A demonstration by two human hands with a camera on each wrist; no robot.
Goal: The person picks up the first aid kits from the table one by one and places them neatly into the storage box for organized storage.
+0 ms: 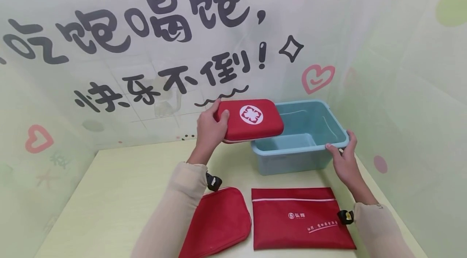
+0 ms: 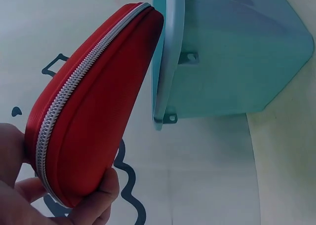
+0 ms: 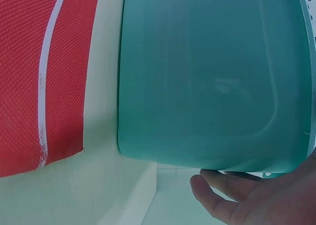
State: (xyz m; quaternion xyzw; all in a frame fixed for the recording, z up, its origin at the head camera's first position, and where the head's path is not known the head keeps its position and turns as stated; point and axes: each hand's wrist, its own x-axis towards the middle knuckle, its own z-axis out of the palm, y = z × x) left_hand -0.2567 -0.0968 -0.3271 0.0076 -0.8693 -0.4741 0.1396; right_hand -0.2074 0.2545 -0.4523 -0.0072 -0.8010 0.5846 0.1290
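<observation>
My left hand (image 1: 211, 127) grips one end of a red hard-shell first-aid case (image 1: 233, 127) with a white cross emblem on its lid. In the left wrist view the case (image 2: 103, 116) is tilted, and its silver zipper is closed. It is held up beside the rim of a blue-green plastic bin (image 1: 288, 164), overlapping the bin's left side in the head view. At the bin's front right corner my right hand (image 1: 344, 165) holds the rim, thumb on top and fingers on the outside. The bin's visible floor is bare; part of its inside is hidden by the case.
A flat red zip pouch (image 1: 222, 221) with rounded corners lies in front, partly behind the left sleeve. To its right is a flat red rectangular pouch (image 1: 288, 231) with a white stripe. Printed walls (image 1: 401, 88) enclose the pale table (image 1: 109, 193) at the back and sides.
</observation>
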